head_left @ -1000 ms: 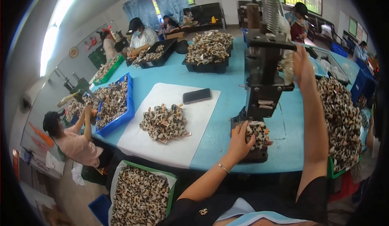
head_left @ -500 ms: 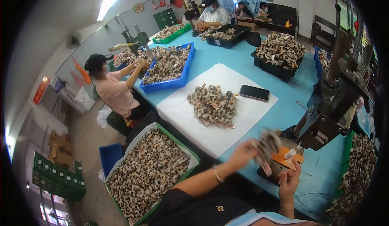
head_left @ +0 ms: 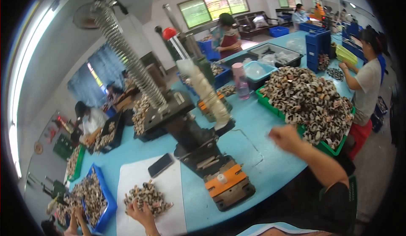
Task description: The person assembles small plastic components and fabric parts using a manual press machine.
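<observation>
A small pile of spotted black, white and tan fuzzy pieces (head_left: 148, 198) lies on a white sheet (head_left: 173, 219). My left hand (head_left: 141, 215) rests at its near edge, fingers spread over the pieces. My right hand (head_left: 287, 139), slightly blurred, hovers over the blue table beside a heaped green tray (head_left: 270, 102), its fingers curled in; whether anything is in them is hidden. Between my hands stands a hand press (head_left: 182, 138) with a tall spring and a wrapped lever. Its base carries an orange plate (head_left: 228, 179) with a white peg. Neither hand touches the press.
A black phone (head_left: 160, 165) lies on the sheet. A pink bottle (head_left: 241, 81) stands behind the press. A blue tray (head_left: 112, 206) of pieces sits at the left. Co-workers are around the blue table (head_left: 270, 172), one by the blue crate (head_left: 318, 52) at right.
The view has swung right. My left hand has gone from the press, where it held a bunch of spotted pieces, to the pile. My right hand has left the press base toward the green tray.
</observation>
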A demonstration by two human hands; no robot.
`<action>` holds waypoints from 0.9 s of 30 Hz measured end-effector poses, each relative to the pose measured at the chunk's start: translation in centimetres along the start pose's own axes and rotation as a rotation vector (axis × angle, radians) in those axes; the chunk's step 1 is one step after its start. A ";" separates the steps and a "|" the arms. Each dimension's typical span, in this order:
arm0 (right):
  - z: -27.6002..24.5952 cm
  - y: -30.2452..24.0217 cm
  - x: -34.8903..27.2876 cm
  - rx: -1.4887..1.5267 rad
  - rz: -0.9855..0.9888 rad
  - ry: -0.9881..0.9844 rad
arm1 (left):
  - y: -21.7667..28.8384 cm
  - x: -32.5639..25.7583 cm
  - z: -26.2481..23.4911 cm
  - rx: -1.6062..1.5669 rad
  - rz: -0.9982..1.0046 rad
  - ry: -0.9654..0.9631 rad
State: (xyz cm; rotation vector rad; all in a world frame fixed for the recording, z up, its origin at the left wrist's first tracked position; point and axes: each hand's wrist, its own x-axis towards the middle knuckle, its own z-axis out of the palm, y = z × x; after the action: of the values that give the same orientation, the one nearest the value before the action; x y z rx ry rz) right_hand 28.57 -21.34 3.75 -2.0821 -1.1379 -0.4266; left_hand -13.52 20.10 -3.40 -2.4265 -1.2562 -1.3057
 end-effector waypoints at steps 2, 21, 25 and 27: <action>-3.0 4.4 4.1 -0.364 0.132 0.260 | 3.2 -0.7 -1.0 -0.075 -0.072 0.085; -3.4 9.9 11.0 0.086 0.279 0.626 | 27.4 -5.4 -5.8 -1.068 0.152 -0.641; -3.0 1.9 1.6 1.276 0.639 0.023 | 29.6 -6.6 -3.8 -1.229 -0.002 -0.831; -1.3 -1.4 -2.8 1.481 0.661 -0.153 | 31.6 -6.1 -3.2 -1.574 -0.395 -1.094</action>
State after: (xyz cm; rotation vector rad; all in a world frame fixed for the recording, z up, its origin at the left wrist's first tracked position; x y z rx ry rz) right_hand 25.93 -23.45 3.57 -0.9848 -0.4255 0.7267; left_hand 5.16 -5.66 2.56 -4.6768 -0.7923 -1.1784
